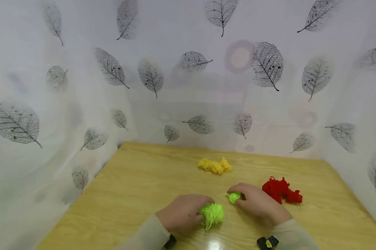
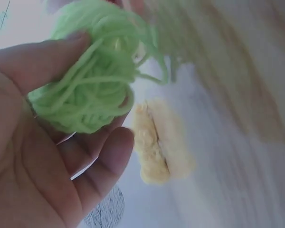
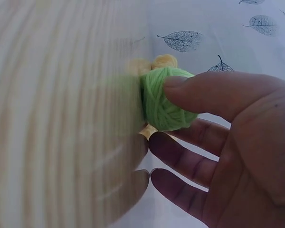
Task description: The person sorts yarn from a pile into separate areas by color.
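Note:
A loose bundle of bright green yarn (image 1: 213, 213) is in my left hand (image 1: 184, 212), between thumb and fingers just above the table. Strands hang off this bundle (image 2: 92, 76) in the left wrist view. My right hand (image 1: 258, 203) pinches a small, neatly wound green yarn ball (image 1: 234, 197), to the right of the bundle. In the right wrist view the thumb lies over the ball (image 3: 166, 102), which touches the table surface, and the lower fingertips (image 3: 173, 147) also meet the wood.
A yellow yarn bundle (image 1: 215, 165) lies farther back on the wooden table (image 1: 150, 173). Red yarn (image 1: 281, 190) sits just beyond my right hand. A white curtain (image 1: 175, 90) with leaf prints rises behind the table and along both sides.

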Motion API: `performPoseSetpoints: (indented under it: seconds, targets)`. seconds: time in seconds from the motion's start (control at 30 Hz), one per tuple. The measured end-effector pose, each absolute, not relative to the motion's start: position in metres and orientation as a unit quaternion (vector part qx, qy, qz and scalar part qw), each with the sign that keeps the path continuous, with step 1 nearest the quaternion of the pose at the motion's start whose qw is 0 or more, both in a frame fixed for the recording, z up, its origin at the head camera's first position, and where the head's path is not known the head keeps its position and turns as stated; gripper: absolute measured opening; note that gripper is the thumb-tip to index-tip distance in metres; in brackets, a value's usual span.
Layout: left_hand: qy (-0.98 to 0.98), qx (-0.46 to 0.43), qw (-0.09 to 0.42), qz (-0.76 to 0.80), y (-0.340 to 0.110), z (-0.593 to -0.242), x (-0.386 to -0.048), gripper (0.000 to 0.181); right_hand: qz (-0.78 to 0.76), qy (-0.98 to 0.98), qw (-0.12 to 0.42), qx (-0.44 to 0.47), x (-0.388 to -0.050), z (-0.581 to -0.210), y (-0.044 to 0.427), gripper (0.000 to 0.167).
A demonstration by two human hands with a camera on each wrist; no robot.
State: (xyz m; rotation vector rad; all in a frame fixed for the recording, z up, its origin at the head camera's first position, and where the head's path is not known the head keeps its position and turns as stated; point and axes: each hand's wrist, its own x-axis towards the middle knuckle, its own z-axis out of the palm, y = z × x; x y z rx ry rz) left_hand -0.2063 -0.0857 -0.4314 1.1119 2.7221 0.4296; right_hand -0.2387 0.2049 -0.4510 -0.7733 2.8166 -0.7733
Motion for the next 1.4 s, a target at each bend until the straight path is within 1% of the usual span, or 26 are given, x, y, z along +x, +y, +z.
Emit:
performPoseSetpoints:
  seconds: [0.13,0.33,0.57,0.7,0.87,1.0,1.17,1.4]
  targets:
    - [0.933,0.318,0.061,0.154,-0.111,-0.430,-0.214,0.053,-0.259,0.928,0.064,-0.260,-0.241,-0.453,0.204,0.033]
    - [0.958,0.220,0.039,0.182,-0.155,-0.434,-0.228,0.060,-0.264,0.931,0.075,-0.239,-0.240,-0.450,0.205,0.033]
    - [0.971,0.129,-0.004,0.199,-0.187,-0.436,-0.241,0.056,-0.267,0.932,0.076,-0.231,-0.240,-0.448,0.207,0.033]
    - [0.972,0.082,-0.014,0.220,-0.201,-0.436,-0.245,0.054,-0.269,0.933,0.075,-0.229,-0.240,-0.450,0.207,0.033]
    - [0.963,0.030,-0.008,0.268,-0.217,-0.438,-0.246,0.058,-0.277,0.929,0.077,-0.233,-0.240,-0.451,0.208,0.032]
    - [0.952,0.009,0.009,0.306,-0.224,-0.439,-0.247,0.060,-0.287,0.924,0.084,-0.237,-0.241,-0.453,0.211,0.032]
    - [0.939,0.001,0.034,0.341,-0.227,-0.441,-0.253,0.061,-0.289,0.922,0.083,-0.243,-0.242,-0.458,0.214,0.033]
    - [0.925,-0.004,0.052,0.377,-0.230,-0.448,-0.258,0.060,-0.290,0.923,0.086,-0.236,-0.243,-0.453,0.214,0.033]
